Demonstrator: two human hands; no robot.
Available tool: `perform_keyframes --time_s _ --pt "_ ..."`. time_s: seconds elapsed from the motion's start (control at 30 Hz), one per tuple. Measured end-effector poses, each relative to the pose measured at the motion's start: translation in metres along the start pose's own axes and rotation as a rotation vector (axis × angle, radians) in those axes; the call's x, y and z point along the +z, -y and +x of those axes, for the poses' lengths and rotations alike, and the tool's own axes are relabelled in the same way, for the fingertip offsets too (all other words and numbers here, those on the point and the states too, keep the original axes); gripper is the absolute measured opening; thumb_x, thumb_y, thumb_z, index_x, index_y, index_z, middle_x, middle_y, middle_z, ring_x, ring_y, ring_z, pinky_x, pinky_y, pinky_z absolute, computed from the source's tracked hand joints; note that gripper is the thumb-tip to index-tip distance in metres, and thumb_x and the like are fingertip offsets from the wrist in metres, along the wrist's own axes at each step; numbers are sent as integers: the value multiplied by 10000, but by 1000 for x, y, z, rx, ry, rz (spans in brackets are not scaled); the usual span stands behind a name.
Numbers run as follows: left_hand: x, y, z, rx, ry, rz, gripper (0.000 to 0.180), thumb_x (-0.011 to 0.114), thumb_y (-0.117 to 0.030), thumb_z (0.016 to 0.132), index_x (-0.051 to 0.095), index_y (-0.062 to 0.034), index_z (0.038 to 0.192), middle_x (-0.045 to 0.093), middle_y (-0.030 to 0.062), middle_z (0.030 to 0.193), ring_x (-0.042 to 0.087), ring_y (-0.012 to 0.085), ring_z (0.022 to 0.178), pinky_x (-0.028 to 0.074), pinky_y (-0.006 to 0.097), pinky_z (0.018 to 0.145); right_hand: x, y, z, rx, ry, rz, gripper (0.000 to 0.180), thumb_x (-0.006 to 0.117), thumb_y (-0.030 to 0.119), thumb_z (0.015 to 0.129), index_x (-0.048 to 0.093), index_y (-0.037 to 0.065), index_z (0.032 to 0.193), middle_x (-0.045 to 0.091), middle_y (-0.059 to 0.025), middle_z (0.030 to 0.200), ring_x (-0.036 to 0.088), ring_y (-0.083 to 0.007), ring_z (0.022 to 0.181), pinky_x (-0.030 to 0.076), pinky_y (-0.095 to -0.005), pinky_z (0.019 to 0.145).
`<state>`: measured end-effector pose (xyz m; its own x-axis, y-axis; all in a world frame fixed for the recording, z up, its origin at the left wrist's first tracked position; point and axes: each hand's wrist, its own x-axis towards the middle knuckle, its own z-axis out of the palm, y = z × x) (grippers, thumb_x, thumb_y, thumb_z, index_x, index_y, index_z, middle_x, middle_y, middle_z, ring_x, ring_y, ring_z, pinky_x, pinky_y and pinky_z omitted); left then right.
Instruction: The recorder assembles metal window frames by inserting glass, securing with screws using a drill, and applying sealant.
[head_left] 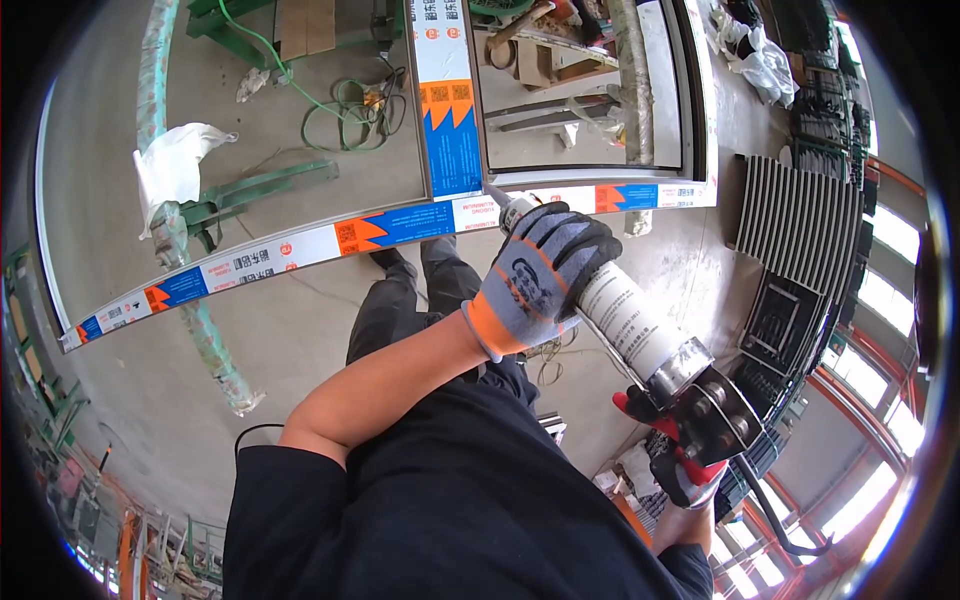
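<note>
A caulking gun (pixel 712 400) loaded with a white sealant cartridge (pixel 632 318) slants across in front of me. My left hand (pixel 545 272), in a grey glove with an orange cuff, is wrapped round the front end of the cartridge. At the gun's back, my right hand (pixel 692 480), in a red and dark glove, grips the handle; its fingers are partly hidden. The nozzle (pixel 496 196) points to the inner corner where an upright bar (pixel 452 130) joins the long rail (pixel 270 255) of a metal frame. Whether the tip touches is too small to tell.
Beneath the frame run two wrapped support poles (pixel 152 90), (pixel 636 80), the left one draped with a white cloth (pixel 180 165). A green hose (pixel 350 120) lies coiled on the floor beyond the rail. Stacked dark profiles (pixel 795 215) stand at the right.
</note>
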<state>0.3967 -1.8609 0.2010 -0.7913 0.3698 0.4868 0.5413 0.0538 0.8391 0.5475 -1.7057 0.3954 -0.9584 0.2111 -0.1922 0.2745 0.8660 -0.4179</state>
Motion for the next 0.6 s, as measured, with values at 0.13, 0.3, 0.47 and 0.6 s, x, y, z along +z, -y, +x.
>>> perform_keyframes --time_s 0.13,0.3,0.47,0.6 --pt "-3 5 4 20 -16 -15 562 762 -168 645 592 -102 1177 602 106 1154 583 320 1070 434 479 986 -2 -13 -14 21 56 -36 520 658 159 785 558 -56 1248 685 -169 1039 655 -352 838 535 -430 767" --pt "-2 9 9 50 -26 4 461 682 -233 715 604 -102 1150 632 104 1152 607 332 1055 464 471 944 6 -27 -29 113 -120 803 638 748 169 835 480 28 1397 581 -129 1324 589 -255 1194 450 -449 1013" --pt "-5 15 13 30 -10 15 447 702 -208 707 604 -106 1131 637 101 1146 604 332 1061 462 469 950 2 -60 -37 76 53 665 741 754 151 809 401 35 1451 525 -146 1389 510 -314 1290 366 -487 1083" --pt "-4 22 19 71 -25 26 486 727 -194 680 598 -109 1141 637 96 1144 603 329 1065 462 467 953 5 -71 -40 90 71 483 754 753 157 808 390 38 1457 531 -154 1382 537 -335 1261 381 -491 1073"
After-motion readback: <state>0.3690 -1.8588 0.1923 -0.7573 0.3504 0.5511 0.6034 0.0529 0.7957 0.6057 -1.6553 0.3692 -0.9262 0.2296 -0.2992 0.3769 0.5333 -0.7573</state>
